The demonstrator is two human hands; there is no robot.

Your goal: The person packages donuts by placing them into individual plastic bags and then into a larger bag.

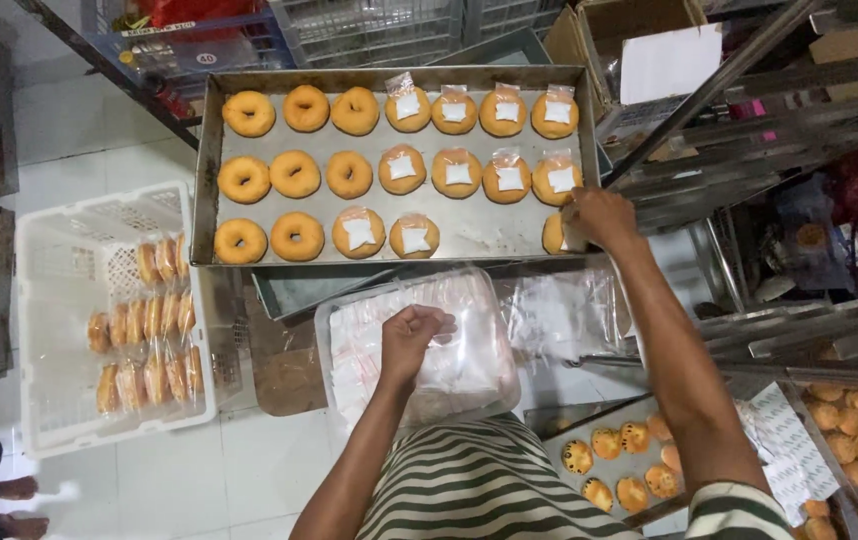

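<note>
A metal tray (474, 232) holds three rows of ring donuts; the left ones (295, 174) are bare, the right ones (457, 172) sit in clear bags with white labels. My right hand (599, 216) rests at the tray's right end, shut on a bagged donut (555, 234) in the bottom row. My left hand (411, 338) is closed over a clear plastic tub (489, 375) of empty bags, pinching one clear bag (441, 330).
A white plastic crate (49, 320) on the floor at left holds several bagged donuts (144, 340). Loose clear bags (559, 315) lie right of the tub. Trays of small buns (624, 465) sit lower right on a metal rack (799, 340). Someone's feet (14, 505) show bottom left.
</note>
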